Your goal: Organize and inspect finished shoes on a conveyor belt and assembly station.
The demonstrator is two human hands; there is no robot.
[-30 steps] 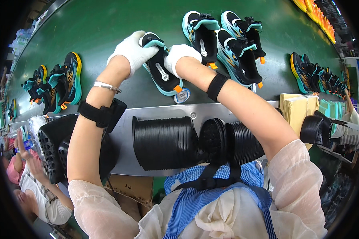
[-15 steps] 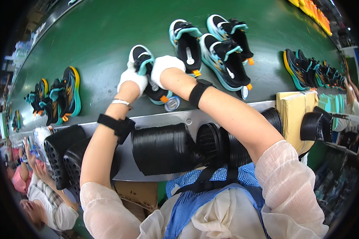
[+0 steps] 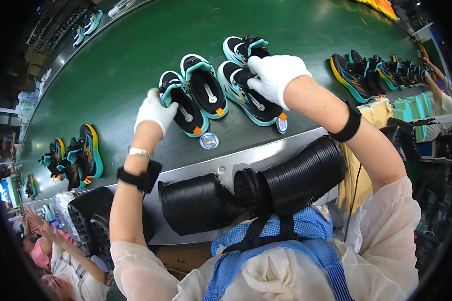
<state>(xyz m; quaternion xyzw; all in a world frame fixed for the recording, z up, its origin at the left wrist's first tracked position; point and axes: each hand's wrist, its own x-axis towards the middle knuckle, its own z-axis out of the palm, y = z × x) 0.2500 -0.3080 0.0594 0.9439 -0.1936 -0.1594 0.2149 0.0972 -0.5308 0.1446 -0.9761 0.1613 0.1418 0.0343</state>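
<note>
White gloves cover both my hands. My left hand is on the outer side of the left sneaker, thumb at its collar and fingers along its edge. Close beside it stands a second sneaker. My right hand covers the collar of the front right sneaker, its thumb and forefinger around the tongue area; its other fingers are hidden. Behind that stands a fourth sneaker. All are black and white with teal soles. A round paper tag lies at the left sneaker's heel.
Dark yellow-and-teal sneakers stand left on the green table, and more sneakers to the right. Black ribbed stacks lie on the metal ledge before me. A co-worker's hands show at lower left.
My right hand has left the left sneaker and gone right to the front right one. The left sneaker and its neighbour now stand closer together. The view has shifted and turned.
</note>
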